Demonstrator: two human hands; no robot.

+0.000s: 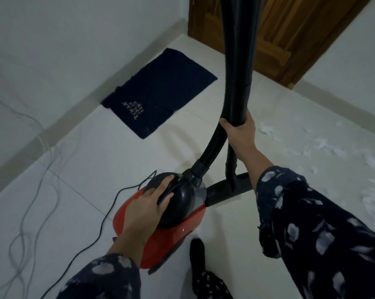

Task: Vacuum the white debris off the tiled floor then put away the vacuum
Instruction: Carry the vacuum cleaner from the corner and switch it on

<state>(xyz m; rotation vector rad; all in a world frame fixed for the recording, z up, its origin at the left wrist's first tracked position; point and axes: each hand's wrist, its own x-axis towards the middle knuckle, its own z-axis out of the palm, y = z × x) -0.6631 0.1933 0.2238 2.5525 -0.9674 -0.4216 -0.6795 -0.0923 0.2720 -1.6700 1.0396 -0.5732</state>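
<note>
A red canister vacuum [178,225] with a black top sits on the white tiled floor [96,165] in front of me. My left hand [152,201] lies on its black top, fingers curled around the carry handle. My right hand [240,132] is closed around the upright black wand [240,61], with the ribbed hose [214,143] beside it. The black floor nozzle [223,190] rests on the tiles right of the canister. White debris [324,147] is scattered over the floor to the right.
A dark blue mat [160,91] lies by the left wall. A black power cord [109,216] and pale cables [31,208] trail over the floor at left. A wooden door [290,29] stands at the back. My foot in a dark slipper [198,253] is beside the vacuum.
</note>
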